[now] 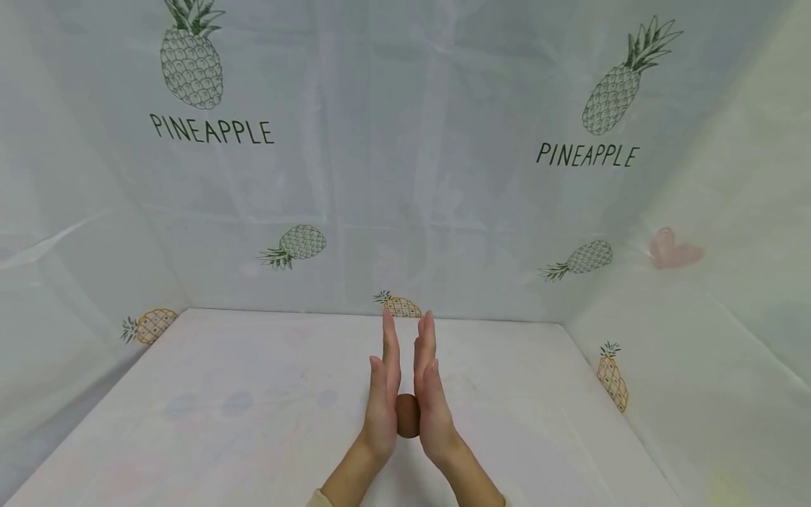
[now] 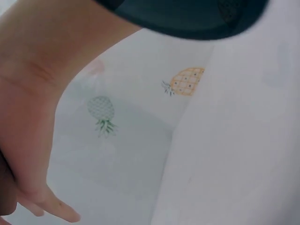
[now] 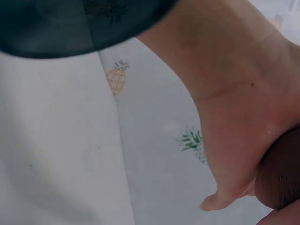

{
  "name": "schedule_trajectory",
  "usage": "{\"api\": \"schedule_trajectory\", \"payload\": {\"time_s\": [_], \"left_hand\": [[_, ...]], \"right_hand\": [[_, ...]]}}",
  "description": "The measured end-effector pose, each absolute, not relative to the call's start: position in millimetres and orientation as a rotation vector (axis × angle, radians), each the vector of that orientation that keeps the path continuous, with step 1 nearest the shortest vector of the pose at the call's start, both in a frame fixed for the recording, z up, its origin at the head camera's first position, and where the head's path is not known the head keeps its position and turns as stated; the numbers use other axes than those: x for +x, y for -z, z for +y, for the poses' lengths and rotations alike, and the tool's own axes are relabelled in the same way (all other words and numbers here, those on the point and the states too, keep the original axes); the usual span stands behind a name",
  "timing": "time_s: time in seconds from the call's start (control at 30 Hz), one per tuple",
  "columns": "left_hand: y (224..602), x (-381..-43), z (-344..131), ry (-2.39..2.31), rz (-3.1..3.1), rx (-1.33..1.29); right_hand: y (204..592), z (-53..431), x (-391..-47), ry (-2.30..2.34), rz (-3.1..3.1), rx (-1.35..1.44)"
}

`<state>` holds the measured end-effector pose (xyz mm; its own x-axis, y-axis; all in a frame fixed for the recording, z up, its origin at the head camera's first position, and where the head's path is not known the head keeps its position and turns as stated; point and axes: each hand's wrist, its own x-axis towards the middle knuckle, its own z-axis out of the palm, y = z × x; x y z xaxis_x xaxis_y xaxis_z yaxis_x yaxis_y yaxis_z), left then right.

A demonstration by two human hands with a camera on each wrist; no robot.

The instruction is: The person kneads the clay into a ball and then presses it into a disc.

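Note:
A brown rounded lump (image 1: pixel 408 415) is sandwiched between my two palms, low in the middle of the head view. My left hand (image 1: pixel 382 405) presses it from the left with fingers straight and pointing forward. From the other side my right hand (image 1: pixel 434 405) presses against it, fingers likewise straight. The palms face each other, with a narrow gap between the fingers. In the right wrist view the lump (image 3: pixel 280 171) shows a smooth surface with fine creases near its lower end. Only a sliver of the lump (image 2: pixel 5 190) appears in the left wrist view.
Beneath the hands spreads a white table surface (image 1: pixel 266 451) with faint bluish spots. Pale curtains printed with pineapples (image 1: pixel 405 176) enclose it at the back and both sides. Dark rounded edges (image 2: pixel 201 23) cut across the top of both wrist views.

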<state>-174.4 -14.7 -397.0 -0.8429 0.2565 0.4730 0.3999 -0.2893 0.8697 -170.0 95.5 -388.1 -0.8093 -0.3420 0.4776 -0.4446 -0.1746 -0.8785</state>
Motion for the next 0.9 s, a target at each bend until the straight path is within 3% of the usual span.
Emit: {"api": "schedule_trajectory", "payload": {"time_s": [0.53,0.9], "left_hand": [[396,-159,-1,2.276,-1.844,-0.925],[395,-164,-9,2.12,-1.696,-1.007]], "right_hand": [[390,112,-183,-2.249,-1.903,0.694],[395,102,-182,-2.554,-1.947,0.829]]}}
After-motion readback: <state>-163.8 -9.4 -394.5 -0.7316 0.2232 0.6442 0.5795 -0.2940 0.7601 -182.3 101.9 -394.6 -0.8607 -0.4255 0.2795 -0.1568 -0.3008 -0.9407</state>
